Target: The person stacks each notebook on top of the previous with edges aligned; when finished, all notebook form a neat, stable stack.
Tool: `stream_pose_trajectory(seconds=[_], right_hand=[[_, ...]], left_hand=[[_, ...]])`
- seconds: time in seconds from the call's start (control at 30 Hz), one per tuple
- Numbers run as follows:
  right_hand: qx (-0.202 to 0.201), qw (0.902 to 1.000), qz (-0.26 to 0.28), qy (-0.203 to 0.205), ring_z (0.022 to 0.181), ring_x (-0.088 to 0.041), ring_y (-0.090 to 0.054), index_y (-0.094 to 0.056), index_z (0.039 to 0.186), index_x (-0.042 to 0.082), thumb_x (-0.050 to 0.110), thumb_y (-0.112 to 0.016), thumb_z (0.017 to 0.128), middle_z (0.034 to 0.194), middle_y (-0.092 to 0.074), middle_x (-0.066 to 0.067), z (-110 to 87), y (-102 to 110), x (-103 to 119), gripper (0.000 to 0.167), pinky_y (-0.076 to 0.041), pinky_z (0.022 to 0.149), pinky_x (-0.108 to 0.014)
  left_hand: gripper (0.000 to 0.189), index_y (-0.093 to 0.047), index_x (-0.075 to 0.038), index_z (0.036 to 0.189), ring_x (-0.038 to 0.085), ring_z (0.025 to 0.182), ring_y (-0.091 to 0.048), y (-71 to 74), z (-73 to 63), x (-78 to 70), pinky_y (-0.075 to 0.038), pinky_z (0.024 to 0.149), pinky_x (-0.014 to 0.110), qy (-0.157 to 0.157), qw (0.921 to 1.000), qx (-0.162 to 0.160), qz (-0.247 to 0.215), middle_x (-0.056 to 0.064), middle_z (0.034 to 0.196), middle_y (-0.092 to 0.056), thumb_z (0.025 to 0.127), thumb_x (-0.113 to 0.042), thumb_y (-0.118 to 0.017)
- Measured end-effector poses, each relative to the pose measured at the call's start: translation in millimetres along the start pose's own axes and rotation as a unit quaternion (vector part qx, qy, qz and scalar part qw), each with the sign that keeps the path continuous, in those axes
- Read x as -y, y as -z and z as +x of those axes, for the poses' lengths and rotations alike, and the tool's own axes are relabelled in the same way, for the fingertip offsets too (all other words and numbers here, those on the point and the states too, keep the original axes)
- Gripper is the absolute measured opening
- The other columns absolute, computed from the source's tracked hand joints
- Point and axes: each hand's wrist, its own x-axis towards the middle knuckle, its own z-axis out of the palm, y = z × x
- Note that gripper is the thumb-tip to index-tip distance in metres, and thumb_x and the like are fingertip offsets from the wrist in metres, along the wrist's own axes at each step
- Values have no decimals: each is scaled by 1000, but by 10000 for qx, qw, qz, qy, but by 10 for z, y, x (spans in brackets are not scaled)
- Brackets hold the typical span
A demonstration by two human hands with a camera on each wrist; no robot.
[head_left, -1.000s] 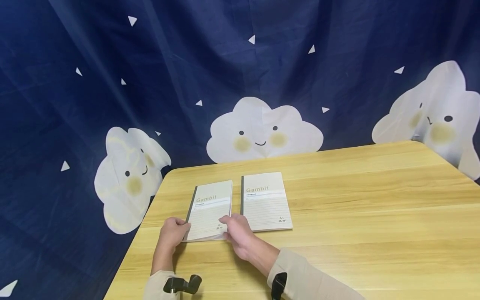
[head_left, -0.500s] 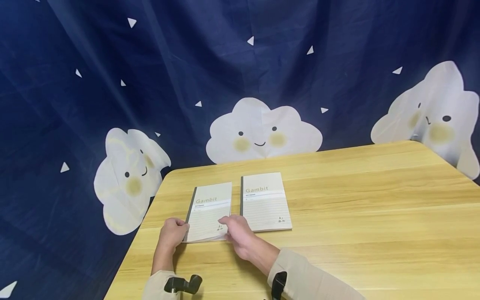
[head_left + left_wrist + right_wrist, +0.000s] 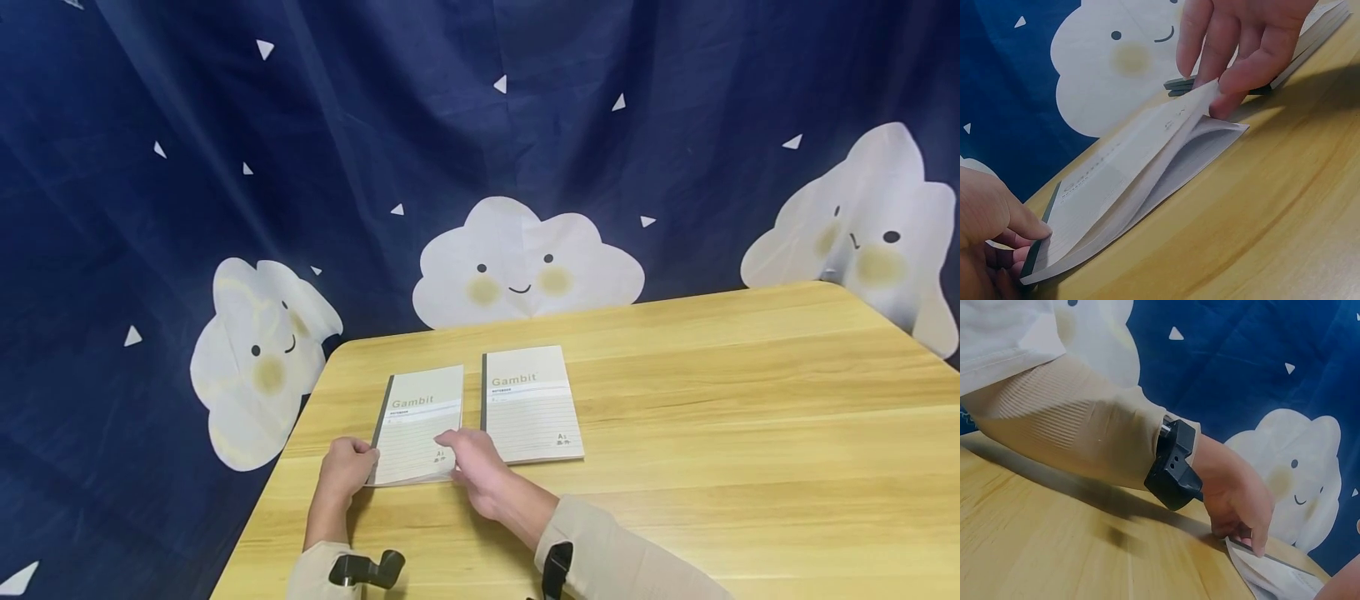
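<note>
A white Gambit notebook (image 3: 417, 425) with a dark spine lies on the table, between my two hands. My left hand (image 3: 347, 467) grips its spine near the lower left corner, thumb on the cover and fingers at the edge. My right hand (image 3: 480, 471) pinches the lower right corner, its thumb over the cover. The left wrist view shows the cover and upper pages (image 3: 1166, 134) bent up at that corner, with a gap above the lowest sheets (image 3: 1200, 153). In the right wrist view, the left hand (image 3: 1241, 500) is at the dark spine.
Just right of it lies another Gambit notebook (image 3: 531, 404); two dark spine edges (image 3: 1180, 86) show one above the other there in the left wrist view. The wooden table (image 3: 712, 433) extends far to the right. A dark blue curtain (image 3: 375, 100) with clouds hangs behind.
Both hands stay almost in place. The held notebook has shifted very slightly toward me, and its near right corner looks a little lower than a second ago.
</note>
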Motion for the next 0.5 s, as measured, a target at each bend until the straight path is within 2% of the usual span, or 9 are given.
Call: stream_pose_trajectory(seconds=[0.1,0.2,0.23,0.3,0.33,0.4,0.5], right_hand=[[-39,9999,79,62,121,-36,-33,-27,137,-13,17,-57,84,143,-25,-25,0,2,-2,68,-36,100,-49],[-65,9999,57,145,99,-26,-43,-41,120,-10,15,-56,84,127,-37,-19,9,6,-3,46,-41,92,-40],[-64,9998,31,183,96,-25,-44,-43,114,-7,14,-56,84,125,-39,-18,11,6,-3,39,-41,91,-39],[-82,9997,-40,233,76,-17,-42,-44,111,-5,13,-55,85,113,-41,-11,20,5,-12,33,-42,84,-33],[-87,9996,-98,240,69,-14,-41,-45,109,-5,12,-55,85,108,-43,-10,28,7,-21,31,-42,80,-31],[-71,9995,-198,255,61,-12,-38,-45,116,-9,10,-54,85,105,-47,-10,35,9,-39,38,-41,74,-29],[-6,9991,-345,244,59,-11,-41,-49,113,-11,8,-52,86,99,-54,-12,50,17,-66,34,-40,68,-27]], left_hand=[[20,-61,8,92,30,79,-53,1,7,10,-43,60,31,-8,10000,-15,8,22,91,-59,86,-10,-56],[20,-61,9,92,30,80,-53,7,8,20,-43,60,31,-22,10000,-35,22,23,92,-59,86,-10,-56],[21,-61,9,92,30,80,-54,9,6,21,-43,61,31,-16,10000,-37,24,23,92,-59,86,-10,-56],[21,-61,9,93,30,81,-54,14,-1,22,-44,61,31,4,10000,-22,17,23,92,-59,86,-11,-56],[21,-61,9,93,30,81,-54,15,-5,22,-44,62,32,3,10000,-14,4,23,92,-59,86,-11,-56],[22,-61,9,94,30,81,-54,15,-7,24,-44,62,32,11,10000,5,-27,23,93,-59,86,-11,-56],[22,-61,9,94,30,82,-54,16,-5,23,-45,64,33,6,10000,1,-51,23,94,-59,86,-11,-56]])
